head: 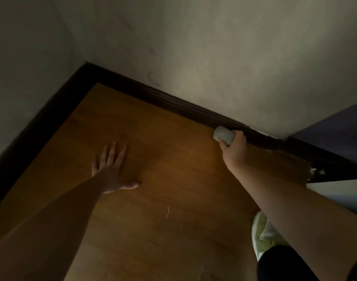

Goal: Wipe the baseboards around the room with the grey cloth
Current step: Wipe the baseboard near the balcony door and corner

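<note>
A dark brown baseboard [173, 102] runs along the foot of the pale wall, from the room corner at upper left down to the right. My right hand [235, 148] grips a bunched grey cloth [223, 135] and holds it against the baseboard near its right end. My left hand [112, 169] lies flat on the wooden floor, fingers spread, well left of the cloth. A second stretch of baseboard [37, 126] runs along the left wall.
The orange-brown wooden floor [153, 230] fills the middle. A thin strand of debris [167, 207] lies on it. My light green shoe [263, 234] and dark trouser leg are at lower right. A purple surface [340, 128] and a chipped white edge [336, 184] stand at right.
</note>
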Demonstrator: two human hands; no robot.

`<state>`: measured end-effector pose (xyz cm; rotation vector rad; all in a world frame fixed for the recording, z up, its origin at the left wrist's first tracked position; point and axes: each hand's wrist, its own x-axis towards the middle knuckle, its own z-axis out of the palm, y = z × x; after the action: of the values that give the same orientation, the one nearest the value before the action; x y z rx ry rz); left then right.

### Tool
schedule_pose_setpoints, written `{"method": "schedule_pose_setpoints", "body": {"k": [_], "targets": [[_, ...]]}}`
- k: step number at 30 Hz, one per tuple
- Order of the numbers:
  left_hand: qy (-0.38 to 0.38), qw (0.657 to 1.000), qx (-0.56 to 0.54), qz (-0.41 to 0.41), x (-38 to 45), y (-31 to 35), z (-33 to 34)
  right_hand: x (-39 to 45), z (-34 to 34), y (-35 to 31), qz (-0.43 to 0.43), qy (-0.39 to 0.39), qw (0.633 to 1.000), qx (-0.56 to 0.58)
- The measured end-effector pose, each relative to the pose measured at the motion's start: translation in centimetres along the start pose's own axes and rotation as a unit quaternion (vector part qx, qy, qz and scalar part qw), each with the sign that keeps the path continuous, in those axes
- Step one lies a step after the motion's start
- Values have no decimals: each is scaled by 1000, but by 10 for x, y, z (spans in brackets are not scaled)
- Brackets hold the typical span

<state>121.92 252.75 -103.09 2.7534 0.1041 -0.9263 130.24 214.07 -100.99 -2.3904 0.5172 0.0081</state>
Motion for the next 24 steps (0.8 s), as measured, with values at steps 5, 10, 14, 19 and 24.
{"method": "schedule_pose_setpoints", "body": {"k": [5,10,14,19,24], "targets": [[17,1000,0,-2,5,2,-1,6,-24,27,10,8,1000,-18],[14,1000,3,6,6,2,5,1,-40,50,43,12,999,-20],[7,1000,11,-1,3,-2,3,6,-44,42,57,-6,998,-40],[14,990,130,58,-7,19,-9,4,-47,30,63,-19,997,-35],[-45,958,162,233,-19,144,10,1,-50,30,67,-9,998,-17]]}}
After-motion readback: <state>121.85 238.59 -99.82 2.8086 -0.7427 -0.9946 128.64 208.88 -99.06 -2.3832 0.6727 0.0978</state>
